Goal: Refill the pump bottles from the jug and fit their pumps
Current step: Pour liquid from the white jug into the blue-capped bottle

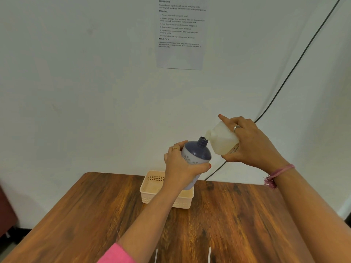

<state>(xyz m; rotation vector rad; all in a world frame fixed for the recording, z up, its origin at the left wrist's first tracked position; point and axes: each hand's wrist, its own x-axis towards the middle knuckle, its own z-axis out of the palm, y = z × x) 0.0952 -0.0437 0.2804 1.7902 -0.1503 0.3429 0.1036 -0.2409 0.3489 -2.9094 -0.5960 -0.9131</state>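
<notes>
My left hand (182, 168) grips a pump bottle (196, 154) with a pale lilac body and a dark blue shoulder and open neck, held in the air above the table and tilted to the right. My right hand (250, 143) holds a small translucent white jug (221, 139), tipped to the left so its spout meets the bottle's neck. The index finger lies along the jug's top. No pump is fitted on the bottle. Two thin white tubes (209, 254) lie at the table's near edge.
A cream plastic basket (150, 186) stands on the wooden table (237, 215) near its far edge, below the bottle. A printed sheet (180, 33) hangs on the white wall, and a black cable (296, 63) runs down the wall at the right.
</notes>
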